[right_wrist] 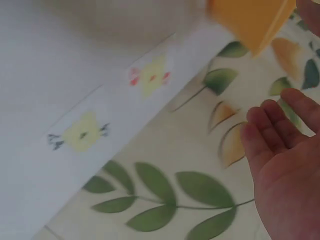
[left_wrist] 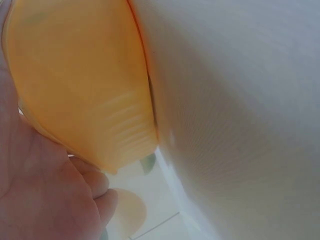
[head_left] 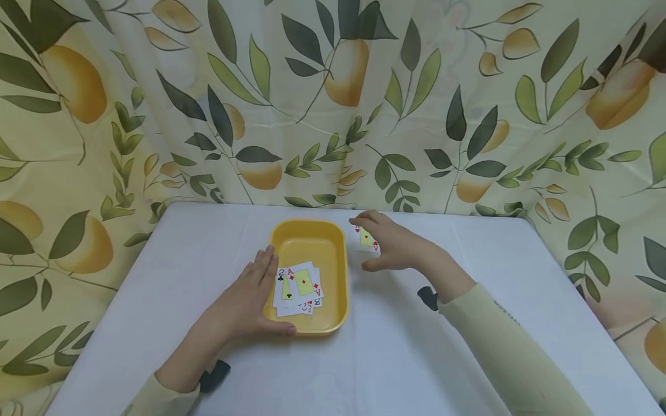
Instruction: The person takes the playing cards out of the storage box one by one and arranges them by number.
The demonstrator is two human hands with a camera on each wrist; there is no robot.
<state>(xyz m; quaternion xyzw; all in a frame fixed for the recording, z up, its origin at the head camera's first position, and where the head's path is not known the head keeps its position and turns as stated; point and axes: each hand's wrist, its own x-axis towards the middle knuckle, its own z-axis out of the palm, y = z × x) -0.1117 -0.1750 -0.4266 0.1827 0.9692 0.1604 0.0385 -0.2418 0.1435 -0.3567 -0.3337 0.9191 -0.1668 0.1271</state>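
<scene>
A yellow rectangular tray (head_left: 337, 277) stands on the table, with several playing cards (head_left: 303, 281) overlapping in its near left part; an ace of diamonds lies uppermost. Along the tray's left side rests my left hand (head_left: 250, 294), fingers straight at the rim and thumb at the near left corner. My right hand (head_left: 398, 242) hovers right of the tray, thumb spread from the fingers, holding nothing. Below it an ace of hearts (head_left: 366, 237) lies face up, partly hidden. The right wrist view also shows a card with black marks (right_wrist: 80, 132), hidden in the head view.
A white cloth covers the table (head_left: 416, 370). Behind it hangs a curtain (head_left: 312, 133) printed with leaves and orange fruit, meeting the table's far edge. Dark straps (head_left: 428, 298) sit at both wrists.
</scene>
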